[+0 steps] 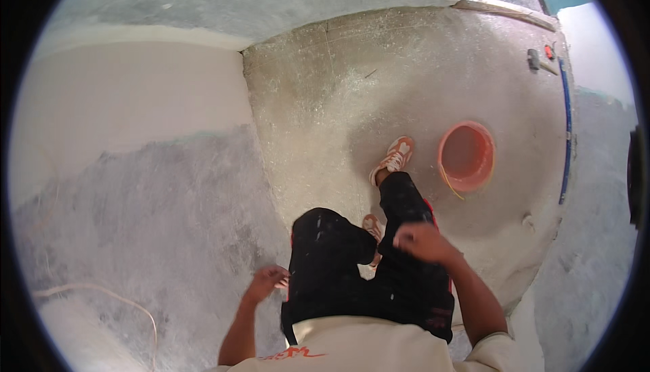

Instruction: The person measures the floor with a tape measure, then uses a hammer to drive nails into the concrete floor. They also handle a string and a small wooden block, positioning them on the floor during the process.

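My left hand (269, 281) hangs beside my left thigh, close to the grey-plastered wall (196, 203). Its fingers are loosely bent and slightly apart, holding nothing I can see. Over my right thigh is my right hand (421, 241), its fingers curled in and a little blurred, with no object showing in it. Ahead and to the right, a pinkish-red bucket (489, 143) stands upright on the concrete floor (318, 115), apart from both hands. A yellow handle (452, 184) droops over its near side, and greyish contents show inside.
A long blue bar (566, 128) lies along the right wall's foot. Beyond it are a grey-headed tool (533, 59) and a small red item (549, 51). A raised sill (504, 12) crosses the far-right opening. A pale cable (128, 299) curves at lower left.
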Available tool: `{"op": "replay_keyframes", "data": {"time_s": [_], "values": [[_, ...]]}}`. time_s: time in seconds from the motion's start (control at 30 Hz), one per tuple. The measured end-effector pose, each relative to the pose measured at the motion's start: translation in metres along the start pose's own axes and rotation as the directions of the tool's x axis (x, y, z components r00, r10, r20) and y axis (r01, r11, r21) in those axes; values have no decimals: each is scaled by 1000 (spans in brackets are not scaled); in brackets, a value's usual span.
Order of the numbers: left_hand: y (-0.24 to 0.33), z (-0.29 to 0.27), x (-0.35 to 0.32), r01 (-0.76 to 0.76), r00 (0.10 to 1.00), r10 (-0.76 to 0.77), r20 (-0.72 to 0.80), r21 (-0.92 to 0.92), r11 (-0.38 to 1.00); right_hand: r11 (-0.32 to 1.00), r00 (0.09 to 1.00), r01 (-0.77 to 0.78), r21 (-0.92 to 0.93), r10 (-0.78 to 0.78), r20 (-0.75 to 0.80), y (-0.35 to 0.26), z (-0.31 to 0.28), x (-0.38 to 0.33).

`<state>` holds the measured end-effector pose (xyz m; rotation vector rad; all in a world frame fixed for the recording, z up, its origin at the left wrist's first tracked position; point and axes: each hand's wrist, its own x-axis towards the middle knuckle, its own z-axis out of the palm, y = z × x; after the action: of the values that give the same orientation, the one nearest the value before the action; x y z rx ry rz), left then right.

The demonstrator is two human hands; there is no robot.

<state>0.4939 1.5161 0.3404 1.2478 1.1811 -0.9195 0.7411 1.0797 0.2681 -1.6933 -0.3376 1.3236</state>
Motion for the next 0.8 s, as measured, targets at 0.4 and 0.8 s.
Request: {"op": "replay_keyframes", "data": {"time_s": [0.4, 0.8], "values": [[460, -24, 472, -398, 706, 706, -63, 789, 469, 988, 575, 141, -57, -129, -808, 168, -173, 475], [642, 48, 681, -339, 662, 749, 22, 900, 273, 962, 224, 215, -168, -216, -950, 250, -169, 590]]}}
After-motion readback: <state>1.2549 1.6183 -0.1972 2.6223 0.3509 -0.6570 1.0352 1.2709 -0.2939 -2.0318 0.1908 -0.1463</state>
